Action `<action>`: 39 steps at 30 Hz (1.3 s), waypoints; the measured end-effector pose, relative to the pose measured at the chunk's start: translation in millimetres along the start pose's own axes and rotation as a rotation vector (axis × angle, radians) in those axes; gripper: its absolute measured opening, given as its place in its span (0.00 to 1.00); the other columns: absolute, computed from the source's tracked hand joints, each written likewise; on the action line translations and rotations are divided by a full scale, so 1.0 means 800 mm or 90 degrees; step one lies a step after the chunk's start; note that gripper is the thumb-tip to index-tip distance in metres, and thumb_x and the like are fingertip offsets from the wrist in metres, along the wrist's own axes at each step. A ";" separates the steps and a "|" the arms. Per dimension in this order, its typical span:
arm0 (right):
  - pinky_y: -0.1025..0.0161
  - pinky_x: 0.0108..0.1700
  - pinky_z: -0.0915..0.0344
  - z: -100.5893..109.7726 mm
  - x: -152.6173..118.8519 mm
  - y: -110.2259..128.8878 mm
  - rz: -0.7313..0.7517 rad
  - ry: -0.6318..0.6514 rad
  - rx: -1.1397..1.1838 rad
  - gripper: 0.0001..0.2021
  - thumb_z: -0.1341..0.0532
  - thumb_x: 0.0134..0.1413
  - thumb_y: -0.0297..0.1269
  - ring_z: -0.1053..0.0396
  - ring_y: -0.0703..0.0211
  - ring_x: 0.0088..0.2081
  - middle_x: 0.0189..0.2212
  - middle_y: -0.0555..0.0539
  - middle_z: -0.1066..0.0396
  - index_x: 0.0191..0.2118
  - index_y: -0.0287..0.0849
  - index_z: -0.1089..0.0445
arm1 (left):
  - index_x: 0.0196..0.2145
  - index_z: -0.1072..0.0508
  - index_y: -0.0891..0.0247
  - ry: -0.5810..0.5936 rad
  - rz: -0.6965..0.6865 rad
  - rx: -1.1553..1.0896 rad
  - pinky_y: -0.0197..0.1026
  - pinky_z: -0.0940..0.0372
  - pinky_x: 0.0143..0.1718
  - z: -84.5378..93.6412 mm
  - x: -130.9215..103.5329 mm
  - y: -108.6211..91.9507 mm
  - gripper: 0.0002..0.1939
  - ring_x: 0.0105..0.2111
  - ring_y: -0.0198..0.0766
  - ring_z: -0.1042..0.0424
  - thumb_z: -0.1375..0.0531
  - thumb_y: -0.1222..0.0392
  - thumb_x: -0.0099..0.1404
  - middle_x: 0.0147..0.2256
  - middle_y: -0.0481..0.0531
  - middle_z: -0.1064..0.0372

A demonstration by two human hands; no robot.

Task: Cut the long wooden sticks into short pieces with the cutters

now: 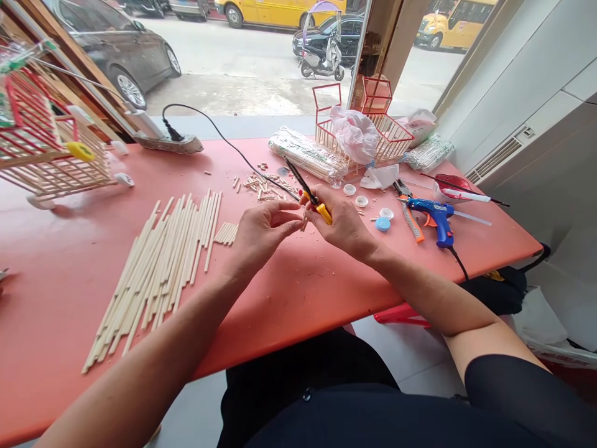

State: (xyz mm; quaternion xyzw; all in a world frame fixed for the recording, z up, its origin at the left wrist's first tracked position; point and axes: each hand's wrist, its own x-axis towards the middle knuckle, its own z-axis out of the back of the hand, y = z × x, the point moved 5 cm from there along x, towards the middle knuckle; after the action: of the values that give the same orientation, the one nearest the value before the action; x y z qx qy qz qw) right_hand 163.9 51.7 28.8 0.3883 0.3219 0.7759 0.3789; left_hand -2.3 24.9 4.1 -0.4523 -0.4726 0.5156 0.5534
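My left hand (263, 233) is closed, its fingertips pinching a short wooden piece (305, 220) at the middle of the pink table. Close beside it, my right hand (342, 227) is wrapped round a yellow-handled cutting tool (323, 212), whose dark end points up and left. The right fingertips are near the short piece; whether they touch it is unclear. Long wooden sticks (158, 267) lie in a loose pile left of my left hand, with a row of short cut sticks (226, 233) beside them. More short pieces (265, 185) are scattered beyond my hands.
A blue glue gun (433, 214) and orange-handled pliers (413, 224) lie at the right, near small white caps (361, 201). Stick-built baskets (392, 140) and wrapped stick bundles (305, 152) stand at the back. A stick-built cart (56, 155) and power strip (172, 143) are at the left.
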 end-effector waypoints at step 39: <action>0.61 0.44 0.28 -0.016 0.001 -0.020 -0.077 0.092 0.116 0.09 0.38 0.61 0.30 0.22 0.59 0.34 0.30 0.54 0.25 0.47 0.45 0.32 | 0.41 0.15 0.66 0.047 0.044 -0.051 0.41 0.34 0.37 -0.001 -0.002 0.007 0.20 0.34 0.42 0.22 0.27 0.48 0.57 0.31 0.56 0.17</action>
State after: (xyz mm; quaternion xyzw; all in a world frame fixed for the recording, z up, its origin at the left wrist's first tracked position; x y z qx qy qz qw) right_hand 158.1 58.2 9.8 0.3438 0.4402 0.7455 0.3638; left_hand -2.4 23.3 -1.3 -0.5085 -0.4563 0.4982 0.5339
